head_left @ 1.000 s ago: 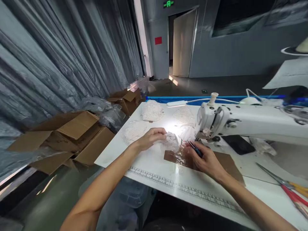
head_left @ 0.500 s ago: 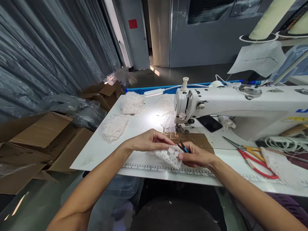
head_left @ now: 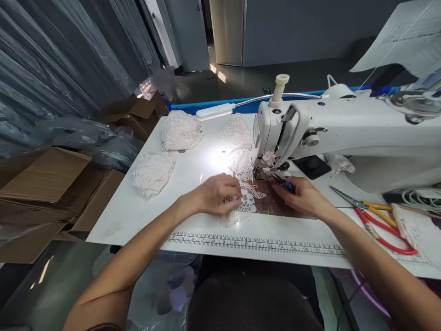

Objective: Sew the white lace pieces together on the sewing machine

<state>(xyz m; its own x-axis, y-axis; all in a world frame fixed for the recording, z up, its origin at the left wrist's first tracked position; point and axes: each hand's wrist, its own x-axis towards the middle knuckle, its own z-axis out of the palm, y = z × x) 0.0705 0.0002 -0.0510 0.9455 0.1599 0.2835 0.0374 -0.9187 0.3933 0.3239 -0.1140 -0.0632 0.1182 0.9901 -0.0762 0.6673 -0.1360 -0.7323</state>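
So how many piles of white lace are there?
4: far pile and near pile at left, third pile by the lamp, fourth pile beside the sewing machine, which may hide more. The left hand holds a loose piece.

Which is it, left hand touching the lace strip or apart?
Touching. The head view shows the left hand with fingers curled onto the lace strip, no gap.

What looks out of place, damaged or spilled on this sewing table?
Nothing looks damaged or spilled. The left hand rests on the lace piece; the right hand holds blue snips. Only the cardboard boxes on the floor lie open and askew.
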